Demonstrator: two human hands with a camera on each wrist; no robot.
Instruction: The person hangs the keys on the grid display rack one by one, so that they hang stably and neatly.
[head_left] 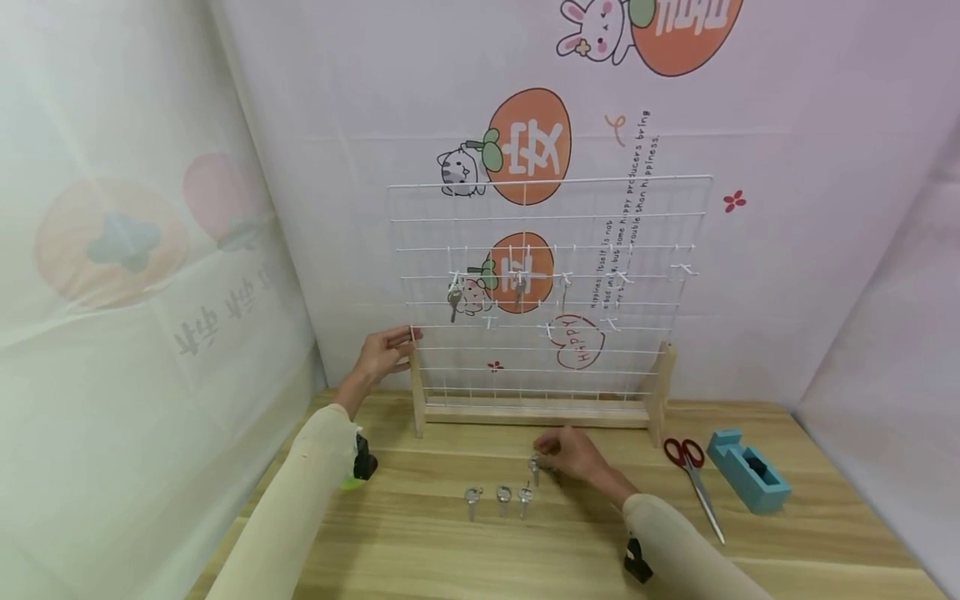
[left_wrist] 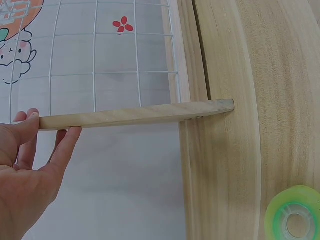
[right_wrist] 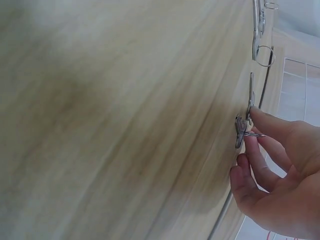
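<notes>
Metal key (right_wrist: 240, 134) at fingertips of pinching right hand (head_left: 573, 454); left hand (head_left: 382, 354) grips wooden upright (left_wrist: 135, 114).

The person wears long, plain sleeves in a pale cream. The left sleeve (head_left: 281, 508) fills part of the lower left of the frame, slightly yellowish in tone, with soft creases near its cuff. The right sleeve (head_left: 686, 542), at the lower right, looks a touch more beige and has a rounded cuff. A small, boxy black device (head_left: 364, 460) sits beside the left cuff; a second black device (head_left: 637, 562), with a small pale spot, shows at the right sleeve's lower edge. The left grip (head_left: 382, 354) and right grip (head_left: 573, 454) are bare hands.
</notes>
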